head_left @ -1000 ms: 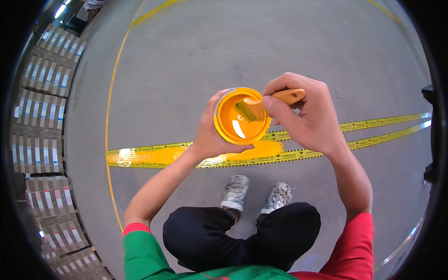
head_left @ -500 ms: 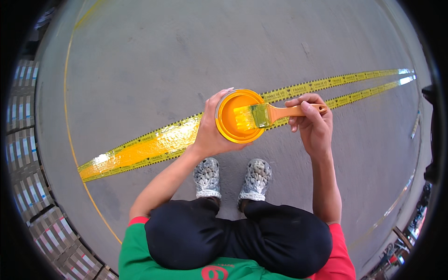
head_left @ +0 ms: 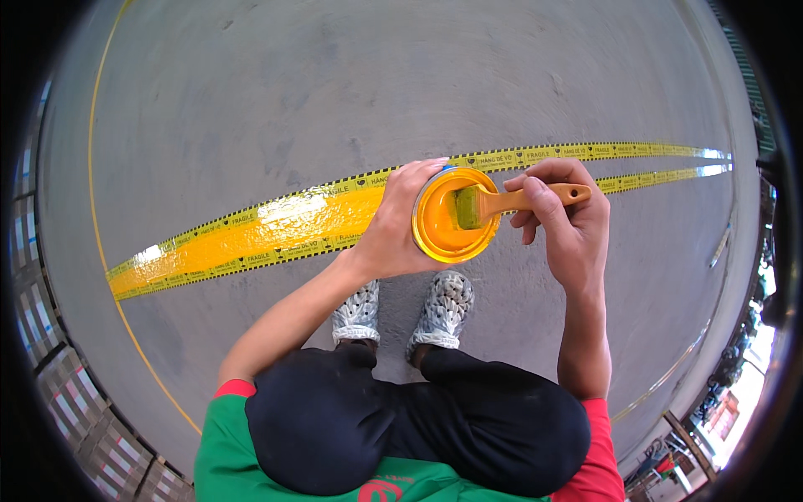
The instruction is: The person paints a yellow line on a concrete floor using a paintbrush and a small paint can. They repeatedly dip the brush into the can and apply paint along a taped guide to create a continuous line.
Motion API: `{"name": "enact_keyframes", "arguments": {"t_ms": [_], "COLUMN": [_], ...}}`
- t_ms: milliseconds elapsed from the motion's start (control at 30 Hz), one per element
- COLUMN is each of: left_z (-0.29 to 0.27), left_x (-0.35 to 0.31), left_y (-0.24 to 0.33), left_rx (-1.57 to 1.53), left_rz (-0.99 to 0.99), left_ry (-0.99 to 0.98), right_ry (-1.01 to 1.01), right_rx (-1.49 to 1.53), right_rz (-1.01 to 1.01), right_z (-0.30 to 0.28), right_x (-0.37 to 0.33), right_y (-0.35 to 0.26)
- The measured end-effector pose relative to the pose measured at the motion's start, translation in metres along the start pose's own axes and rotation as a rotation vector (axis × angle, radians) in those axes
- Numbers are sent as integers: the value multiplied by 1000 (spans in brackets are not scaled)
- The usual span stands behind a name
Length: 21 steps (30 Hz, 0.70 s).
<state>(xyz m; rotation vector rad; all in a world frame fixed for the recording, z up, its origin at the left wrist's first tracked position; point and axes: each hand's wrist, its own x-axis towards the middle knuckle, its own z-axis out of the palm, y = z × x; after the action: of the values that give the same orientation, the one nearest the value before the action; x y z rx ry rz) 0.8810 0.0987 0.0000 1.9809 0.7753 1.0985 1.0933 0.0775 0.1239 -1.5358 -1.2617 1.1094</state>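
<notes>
My left hand (head_left: 400,224) is wrapped round the left side of an open can of yellow-orange paint (head_left: 431,243), held above the floor in front of my knees. Between the thumb and fingers of my right hand (head_left: 569,209) is the orange handle of a flat paintbrush (head_left: 510,202). Its bristles are down in the can, with their tips hidden in the paint. Beyond the can, two strips of yellow printed tape (head_left: 569,152) run across the floor. Wet, shiny yellow paint (head_left: 305,219) fills the band between them on the left.
Grey concrete floor (head_left: 351,92) surrounds me. A thin yellow line (head_left: 94,184) crosses it at the left. Stacked pallet-like goods (head_left: 92,418) stand along the left edge. My patterned clogs (head_left: 443,305) are just below the can. Cluttered items (head_left: 669,468) show at the lower right.
The brush has gone deeper into the can; its bristles showed above the paint before. Can and hands now sit slightly farther right in the picture, and the view has shifted.
</notes>
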Motion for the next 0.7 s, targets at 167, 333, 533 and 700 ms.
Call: {"name": "enact_keyframes", "arguments": {"t_ms": [167,333,533,700], "left_z": [-3,-8,-7,-8], "left_x": [-1,-2,0,4], "left_y": [1,0,-2,-4], "left_rx": [11,17,9,36], "left_rz": [-5,-56,-121,-116], "left_ry": [11,31,66,64], "right_ry": [-17,34,-20,-32], "right_rx": [10,105,394,561], "right_rz": [1,-117,-191,-226], "right_z": [3,-19,-34,-32], "right_x": [-2,-21,-42,-49], "right_y": [3,5,45,65]}}
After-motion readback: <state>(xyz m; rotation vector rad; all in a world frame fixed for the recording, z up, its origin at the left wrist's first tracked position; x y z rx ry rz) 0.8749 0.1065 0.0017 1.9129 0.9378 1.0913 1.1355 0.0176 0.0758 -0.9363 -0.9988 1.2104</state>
